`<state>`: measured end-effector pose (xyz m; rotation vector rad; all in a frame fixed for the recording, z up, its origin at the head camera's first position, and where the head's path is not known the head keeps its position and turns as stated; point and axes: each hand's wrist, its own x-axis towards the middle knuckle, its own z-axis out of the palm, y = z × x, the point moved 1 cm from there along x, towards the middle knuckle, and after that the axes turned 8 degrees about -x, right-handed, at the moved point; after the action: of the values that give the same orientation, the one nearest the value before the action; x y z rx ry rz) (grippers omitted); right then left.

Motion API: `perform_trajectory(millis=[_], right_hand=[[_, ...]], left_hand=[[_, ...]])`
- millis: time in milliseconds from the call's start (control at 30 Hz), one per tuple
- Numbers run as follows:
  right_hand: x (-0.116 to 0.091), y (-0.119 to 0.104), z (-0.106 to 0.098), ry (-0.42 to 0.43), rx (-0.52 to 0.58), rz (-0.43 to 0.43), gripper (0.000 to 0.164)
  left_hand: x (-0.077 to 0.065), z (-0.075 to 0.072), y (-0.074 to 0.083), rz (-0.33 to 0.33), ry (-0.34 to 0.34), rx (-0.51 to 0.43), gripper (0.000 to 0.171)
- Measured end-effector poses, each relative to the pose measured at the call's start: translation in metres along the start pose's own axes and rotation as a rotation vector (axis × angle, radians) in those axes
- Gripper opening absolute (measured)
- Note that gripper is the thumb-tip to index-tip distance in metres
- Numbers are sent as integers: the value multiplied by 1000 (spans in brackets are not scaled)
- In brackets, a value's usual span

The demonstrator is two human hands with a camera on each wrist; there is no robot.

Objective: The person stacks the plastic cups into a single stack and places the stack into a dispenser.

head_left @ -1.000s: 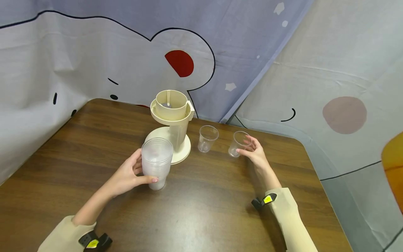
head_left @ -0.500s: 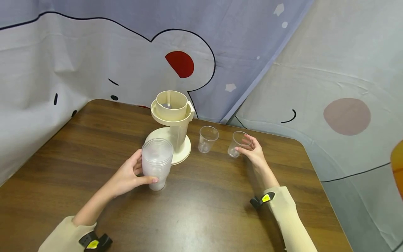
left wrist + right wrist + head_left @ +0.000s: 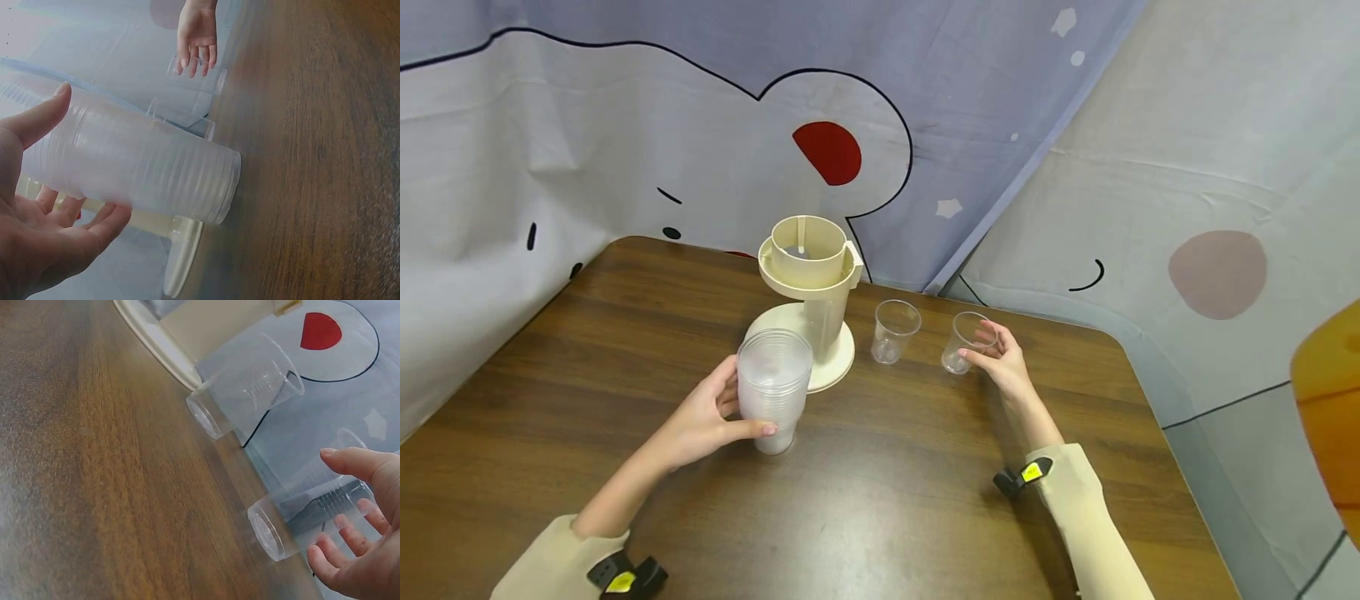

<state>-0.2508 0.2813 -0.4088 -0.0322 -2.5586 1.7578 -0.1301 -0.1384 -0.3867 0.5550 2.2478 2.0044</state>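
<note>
My left hand grips a tall stack of nested clear plastic cups, its thumb across the near side. In the left wrist view the stack stands with its bottom at the wooden table. Farther right, my right hand holds a single clear plastic cup upright on the table, fingers round its far side. The right wrist view has this cup between the thumb and fingers of the hand. A second single cup stands just left of it, untouched.
A cream plastic cup dispenser with a round base stands behind the stack. The brown wooden table ends at a printed cloth curtain. An orange object, blurred, shows at the right edge.
My right hand and its cup have shifted very slightly left, toward the other single cup. The left hand and the stack have stayed in place.
</note>
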Motion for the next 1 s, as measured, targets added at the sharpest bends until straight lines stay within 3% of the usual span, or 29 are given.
perform_trajectory(millis=[233,700,1000], right_hand=[[-3,-4,-1,3,-4,-18,72],[-19,-25,-5,28,-131,-140,67],[-27,-35,-6,37,-128,-198,66]], left_hand=[[0,0,0,-3,-1,0,78],[-1,0,0,1,-2,6,79],[-1,0,0,2,1,15,77]])
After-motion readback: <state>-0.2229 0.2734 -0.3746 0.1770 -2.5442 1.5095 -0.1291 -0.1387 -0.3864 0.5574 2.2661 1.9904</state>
